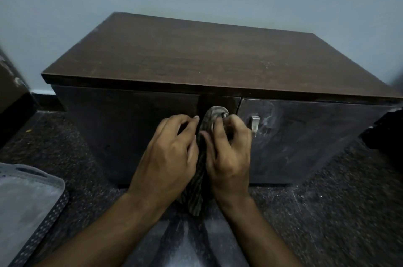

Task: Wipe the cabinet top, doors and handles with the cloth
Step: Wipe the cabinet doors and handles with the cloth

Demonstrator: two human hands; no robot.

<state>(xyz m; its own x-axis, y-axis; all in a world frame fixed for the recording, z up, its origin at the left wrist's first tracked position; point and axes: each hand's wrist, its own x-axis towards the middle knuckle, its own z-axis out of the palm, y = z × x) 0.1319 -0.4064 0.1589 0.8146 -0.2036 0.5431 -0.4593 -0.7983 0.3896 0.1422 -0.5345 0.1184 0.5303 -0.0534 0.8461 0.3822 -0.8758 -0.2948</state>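
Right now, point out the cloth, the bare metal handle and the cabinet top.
cloth (216, 114): head view, bunched upper end between the hands.
metal handle (254, 123): head view, middle of the handle on the right door.
cabinet top (207, 57): head view, bare wood surface.

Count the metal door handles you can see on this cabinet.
1. A metal handle shows on the right door, near its inner edge. The left door's handle, if any, may be hidden behind the cloth and both hands.
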